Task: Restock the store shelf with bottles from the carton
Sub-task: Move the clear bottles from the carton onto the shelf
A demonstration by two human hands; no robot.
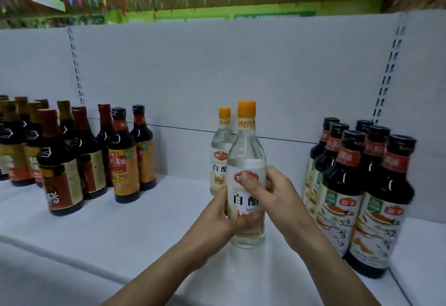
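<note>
Both the left hand [223, 211] and right hand [270, 190] clamp the clear white-vinegar bottle [246, 161] at its label, just before another vinegar bottle [220, 151] on the shelf [120, 228]. Full, it likely feels heavy and slick (possibly breakable glass), so gripping mid-body suits.

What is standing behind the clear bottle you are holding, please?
A second clear bottle with an orange cap stands behind the held bottle; its lower right side is covered.
</note>
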